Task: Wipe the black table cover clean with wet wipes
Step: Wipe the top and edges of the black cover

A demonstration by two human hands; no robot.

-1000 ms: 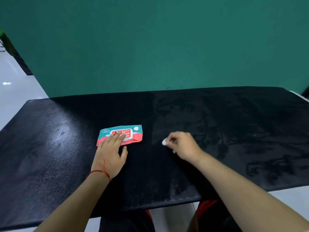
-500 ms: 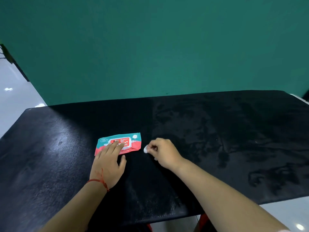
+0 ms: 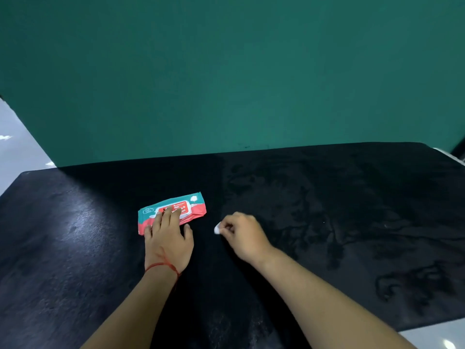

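Observation:
A teal and red wet wipes pack [image 3: 191, 206] lies flat on the black table cover [image 3: 327, 210], left of centre. My left hand [image 3: 169, 239] rests on the pack's near edge with straight fingers spread over its label. To the right, my right hand [image 3: 242, 235] has its fingers curled and pinches a small balled-up white wipe [image 3: 217, 229] that pokes out at the fingertips. The wipe is low over the cover, a short gap right of the pack. Wet streaks show on the cover's right half.
A green wall [image 3: 226, 84] rises directly behind the table's far edge. Pale floor [image 3: 15, 147] shows at the left and at the bottom right corner. The cover's near edge runs just above my forearms' entry.
My right hand with the wipe slid left towards the pack between the first two frames, then stayed. The left hand stays on the pack. The camera tilted up a little.

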